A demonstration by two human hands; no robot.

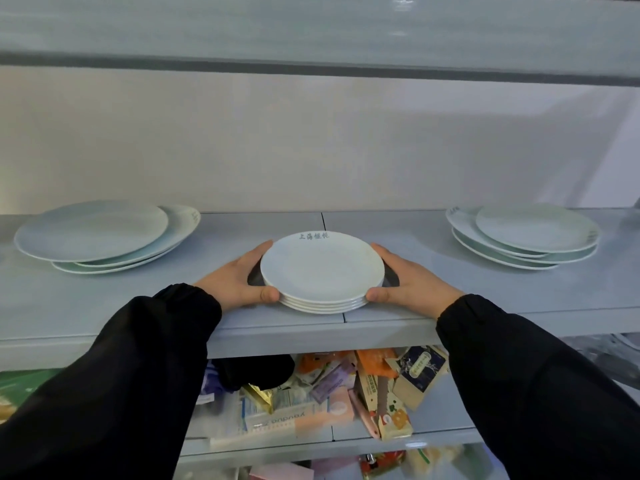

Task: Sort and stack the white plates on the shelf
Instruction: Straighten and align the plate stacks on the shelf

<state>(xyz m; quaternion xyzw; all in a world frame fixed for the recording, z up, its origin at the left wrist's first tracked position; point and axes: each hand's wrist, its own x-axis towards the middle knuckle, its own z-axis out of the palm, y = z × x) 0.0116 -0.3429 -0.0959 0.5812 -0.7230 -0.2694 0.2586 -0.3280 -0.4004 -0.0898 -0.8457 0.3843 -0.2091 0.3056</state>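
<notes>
A neat stack of several small white plates stands near the front edge of the pale shelf, its top plate bearing grey lettering at the far rim. My left hand grips the stack's left side and my right hand grips its right side, thumbs at the front. Larger white plates lie in a loose, offset pile at the far left. Another uneven pile of large plates sits at the far right.
A white back wall rises behind the shelf and another shelf board runs overhead. Below, a lower shelf holds a jumble of small boxes and packets. Bare shelf surface lies between the middle stack and each side pile.
</notes>
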